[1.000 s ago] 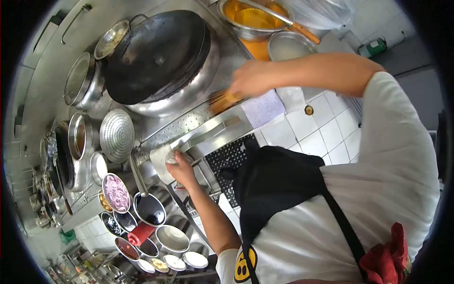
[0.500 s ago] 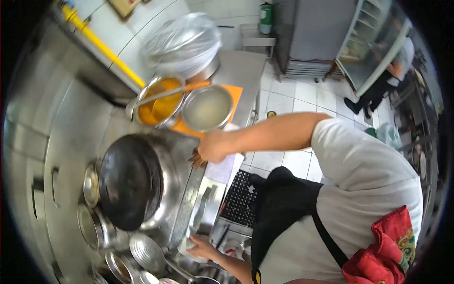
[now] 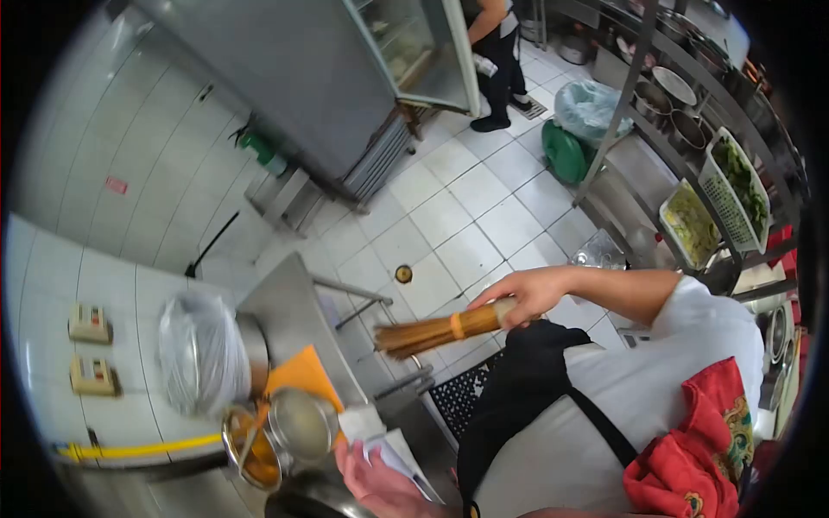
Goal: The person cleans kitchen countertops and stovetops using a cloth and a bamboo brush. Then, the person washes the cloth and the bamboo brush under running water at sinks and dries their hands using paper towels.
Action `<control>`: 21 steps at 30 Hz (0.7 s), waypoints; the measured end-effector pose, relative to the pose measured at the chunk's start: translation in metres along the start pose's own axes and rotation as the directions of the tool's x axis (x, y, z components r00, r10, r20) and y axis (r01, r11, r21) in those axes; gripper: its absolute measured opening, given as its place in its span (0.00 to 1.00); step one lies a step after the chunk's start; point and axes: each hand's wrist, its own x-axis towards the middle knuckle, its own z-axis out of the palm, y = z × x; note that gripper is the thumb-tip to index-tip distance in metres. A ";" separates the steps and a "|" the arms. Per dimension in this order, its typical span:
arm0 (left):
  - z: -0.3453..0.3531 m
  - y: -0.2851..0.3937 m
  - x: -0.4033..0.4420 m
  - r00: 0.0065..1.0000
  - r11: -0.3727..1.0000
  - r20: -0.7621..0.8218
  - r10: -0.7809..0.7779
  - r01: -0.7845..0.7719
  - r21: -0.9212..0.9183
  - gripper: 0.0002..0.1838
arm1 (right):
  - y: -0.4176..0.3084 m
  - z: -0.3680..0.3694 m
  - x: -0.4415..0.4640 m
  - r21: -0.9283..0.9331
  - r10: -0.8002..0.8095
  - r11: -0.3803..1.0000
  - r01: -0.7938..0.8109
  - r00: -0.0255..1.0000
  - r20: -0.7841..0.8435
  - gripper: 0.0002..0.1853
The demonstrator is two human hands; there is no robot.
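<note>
In my right hand (image 3: 531, 298) is a bamboo wok brush (image 3: 423, 335), its bristles bound with an orange band and pointing left. The fingers wrap its handle end, above the tiled floor. My left hand (image 3: 380, 483) is at the bottom, fingers apart, with nothing visible in it. It is nearest to a white cloth (image 3: 361, 423) on the counter edge. Beside that hand stand a metal bowl of pale liquid (image 3: 302, 420) and a metal bowl of orange liquid (image 3: 259, 470), close to an orange board (image 3: 306, 373).
A plastic-covered pot (image 3: 203, 354) stands on the steel table (image 3: 298, 302). A dark wok (image 3: 298, 505) shows at the bottom edge. A grey fridge (image 3: 285, 78) has its glass door open, with a person (image 3: 496, 69) beside it. Steel shelving (image 3: 596, 186) with baskets lines the right.
The view has swung toward the room. My right hand has lifted the wok brush off the stove edge and out over the floor. My left hand now shows beside the bowls, fingers spread.
</note>
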 end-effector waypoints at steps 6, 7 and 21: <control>0.262 0.049 0.182 0.399 0.782 0.838 0.371 0.353 -0.514 0.36 | 0.080 -0.113 -0.078 0.172 0.046 0.984 0.053 0.849 -0.526 0.33; 0.305 0.060 0.197 0.269 0.756 0.882 0.388 0.455 -0.471 0.33 | 0.086 -0.126 -0.087 0.197 0.098 0.980 0.021 0.811 -0.577 0.34; 0.622 -0.026 0.355 -0.377 0.513 0.654 0.656 0.858 -0.019 0.33 | 0.164 -0.289 -0.086 0.583 0.476 0.682 0.441 0.337 -0.812 0.35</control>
